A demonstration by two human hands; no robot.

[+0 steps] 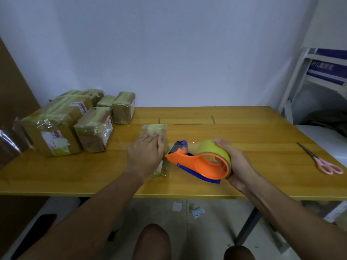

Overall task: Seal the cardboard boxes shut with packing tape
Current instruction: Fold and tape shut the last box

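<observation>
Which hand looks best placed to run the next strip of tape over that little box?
The right hand: it already grips the tape dispenser beside the small box, while the left hand presses flat on it.

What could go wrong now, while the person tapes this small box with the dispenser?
1. The left hand lies flat on the small cardboard box, close to the cutting end of the tape dispenser, so its blade may nick a finger.
2. The right hand grips the dispenser around the tape roll; a sideways pull may shift the box and wrinkle the tape.
</observation>
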